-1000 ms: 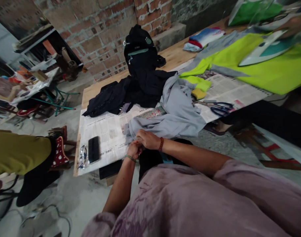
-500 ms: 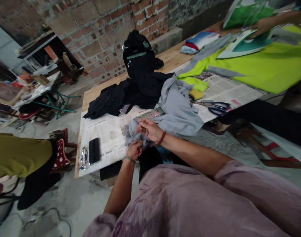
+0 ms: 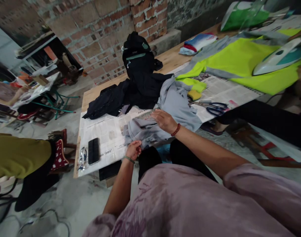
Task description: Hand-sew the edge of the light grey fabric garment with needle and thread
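A light grey garment [image 3: 176,102] lies bunched over the table's front edge, its near part spread in front of me. My left hand [image 3: 134,150] is closed at the near edge of this grey cloth, thumb and fingers pinching it. To the right and farther in, my right hand [image 3: 165,121] is raised over the garment, back upward, fingers together and pointing left. Whatever is between those fingertips is too small to make out. Beneath the cloth and near the right fingertips shows a printed patch [image 3: 145,114].
Newspaper [image 3: 108,131] covers the table. A phone [image 3: 94,150] and glasses [image 3: 82,158] lie at the left corner. Dark clothes [image 3: 108,102] and a black backpack [image 3: 137,54] stand behind. Scissors [image 3: 216,108] lie right. A co-worker's iron [image 3: 280,57] rests on a yellow-green garment [image 3: 239,59].
My right hand has moved right and slightly away from my left hand, its fingers now straighter. My left hand stays at the cloth edge. The co-worker's iron has slid right and nearer.
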Demonstrator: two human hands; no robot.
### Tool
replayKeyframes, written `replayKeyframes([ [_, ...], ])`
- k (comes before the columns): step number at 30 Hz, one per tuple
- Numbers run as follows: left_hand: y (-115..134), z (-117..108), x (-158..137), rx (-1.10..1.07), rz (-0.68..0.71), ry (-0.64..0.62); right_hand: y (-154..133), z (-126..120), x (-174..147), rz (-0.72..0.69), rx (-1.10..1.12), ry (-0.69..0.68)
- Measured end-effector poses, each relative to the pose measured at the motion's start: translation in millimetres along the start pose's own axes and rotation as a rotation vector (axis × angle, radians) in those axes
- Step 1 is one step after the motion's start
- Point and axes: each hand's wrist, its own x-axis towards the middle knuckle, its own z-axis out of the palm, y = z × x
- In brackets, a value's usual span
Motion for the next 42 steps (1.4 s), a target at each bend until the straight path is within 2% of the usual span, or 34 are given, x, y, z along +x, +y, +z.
replayKeyframes([
  [3, -0.9, -0.7, -0.1, -0.004, 0.005, -0.015, -6.0, -4.7, -2.0, 0.207, 0.159, 0.049],
  [8, -1.0, -1.3, -1.5, -0.019, 0.011, -0.015, -2.4, -16.8, -7.0, 0.747, 0.481, 0.28],
  [11, -0.1, -1.3, -3.9, -0.049, 0.013, -0.013, -0.5, -25.7, -18.1, 0.912, 0.636, 0.334],
  [14, -0.2, -2.0, -7.4, -0.063, 0.04, -0.032, -11.6, -30.9, -38.4, 1.02, 0.726, 0.279],
  [19, -4.4, -3.8, -11.5, -0.02, 0.098, -0.104, -49.0, -23.3, -82.3, 1.101, 0.789, 0.058],
  [25, -6.2, -2.4, -14.4, -0.011, 0.11, -0.093, -75.2, -10.4, -113.3, 1.177, 0.776, -0.086],
  [28, -5.1, -0.9, -16.2, -0.024, 0.111, -0.095, -70.5, -19.5, -106.3, 1.173, 0.792, 0.04],
  [31, -4.8, 1.0, -17.4, -0.036, 0.112, -0.082, -59.7, -40.4, -87.7, 1.164, 0.864, 0.26],
  [33, -5.3, 2.2, -17.4, -0.046, 0.115, -0.063, -53.3, -57.4, -74.2, 1.138, 0.899, 0.349],
  [38, -7.2, 3.1, -15.5, -0.04, 0.116, -0.038, -46.9, -91.4, -53.8, 1.019, 0.879, 0.464],
  [42, -7.6, 2.9, -14.6, -0.043, 0.107, -0.021, -46.9, -97.9, -54.1, 0.997, 0.911, 0.487],
])
